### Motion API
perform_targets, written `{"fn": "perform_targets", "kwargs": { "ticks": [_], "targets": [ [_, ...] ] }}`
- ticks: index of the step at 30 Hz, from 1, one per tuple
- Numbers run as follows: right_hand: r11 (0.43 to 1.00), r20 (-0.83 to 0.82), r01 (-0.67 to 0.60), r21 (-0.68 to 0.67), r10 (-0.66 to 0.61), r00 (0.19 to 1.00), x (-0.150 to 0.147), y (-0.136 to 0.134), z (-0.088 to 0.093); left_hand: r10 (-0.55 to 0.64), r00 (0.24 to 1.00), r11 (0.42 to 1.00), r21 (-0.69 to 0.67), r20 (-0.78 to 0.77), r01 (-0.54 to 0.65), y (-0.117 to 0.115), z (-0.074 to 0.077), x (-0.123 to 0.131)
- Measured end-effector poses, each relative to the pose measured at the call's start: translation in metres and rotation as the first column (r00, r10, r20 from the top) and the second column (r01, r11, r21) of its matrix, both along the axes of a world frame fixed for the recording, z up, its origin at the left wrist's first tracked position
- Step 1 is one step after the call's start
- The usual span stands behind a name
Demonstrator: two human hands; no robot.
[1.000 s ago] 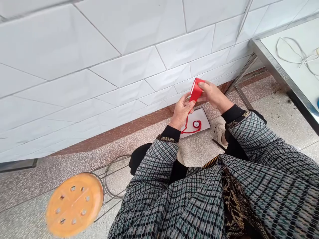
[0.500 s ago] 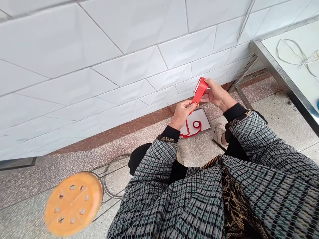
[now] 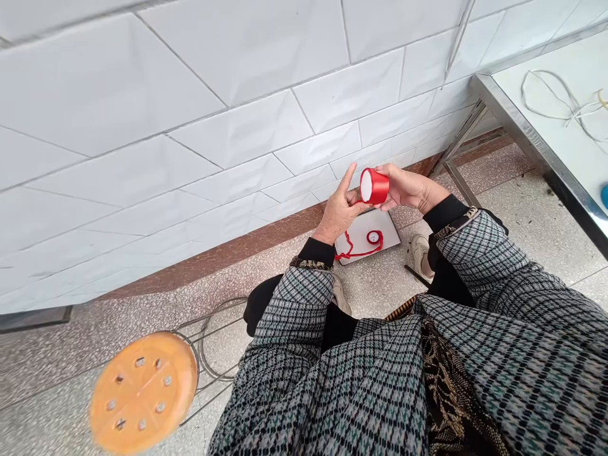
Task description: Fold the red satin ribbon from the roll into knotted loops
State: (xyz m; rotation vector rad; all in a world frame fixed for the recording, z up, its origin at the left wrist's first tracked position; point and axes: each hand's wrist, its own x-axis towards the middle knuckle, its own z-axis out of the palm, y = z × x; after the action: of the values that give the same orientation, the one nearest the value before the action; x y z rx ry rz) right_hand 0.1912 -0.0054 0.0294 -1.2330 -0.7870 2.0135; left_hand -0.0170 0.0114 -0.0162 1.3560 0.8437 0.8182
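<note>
A roll of wide red ribbon with a white core is held up in front of the white tiled wall. My right hand grips the roll from the right. My left hand touches its left side, forefinger stretched up, the other fingers curled near the ribbon. Below my hands a white board lies on the floor. On it sits a small spool of narrow red ribbon with a loose tail trailing left.
An orange round stool seat with holes stands at the lower left on a wire frame. A steel-edged table with white cords fills the upper right. My shoe rests on the speckled floor.
The stretch of ribbon pulled out between my hands is gone; the roll now faces me with its white core showing. My left forefinger has lifted.
</note>
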Motion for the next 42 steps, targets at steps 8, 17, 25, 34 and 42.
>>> {"fn": "perform_targets", "kwargs": {
  "ticks": [8, 17, 25, 34, 42],
  "targets": [
    [0.997, -0.051, -0.083, -0.003, 0.083, 0.995, -0.002, -0.006, 0.005, -0.073, 0.994, 0.997, -0.025, 0.080, 0.075, -0.005, 0.006, -0.001],
    [0.994, -0.066, -0.109, -0.018, 0.107, 0.992, -0.004, -0.006, 0.005, -0.152, 0.986, 0.988, 0.019, 0.076, 0.151, 0.001, -0.005, -0.005],
    [0.998, 0.052, -0.038, 0.055, 0.035, 0.998, -0.007, -0.007, 0.004, -0.131, 0.984, 0.989, -0.057, 0.118, 0.138, 0.006, -0.014, -0.008],
    [0.968, -0.030, 0.042, 0.248, -0.036, 0.999, -0.005, -0.013, 0.000, -0.077, 0.985, 0.988, -0.120, 0.154, 0.096, 0.008, -0.015, -0.008],
    [0.962, -0.055, 0.139, 0.235, -0.129, 0.990, -0.017, -0.014, -0.003, -0.051, 0.982, 0.986, -0.147, 0.181, 0.079, 0.010, -0.018, -0.004]
  ]
}}
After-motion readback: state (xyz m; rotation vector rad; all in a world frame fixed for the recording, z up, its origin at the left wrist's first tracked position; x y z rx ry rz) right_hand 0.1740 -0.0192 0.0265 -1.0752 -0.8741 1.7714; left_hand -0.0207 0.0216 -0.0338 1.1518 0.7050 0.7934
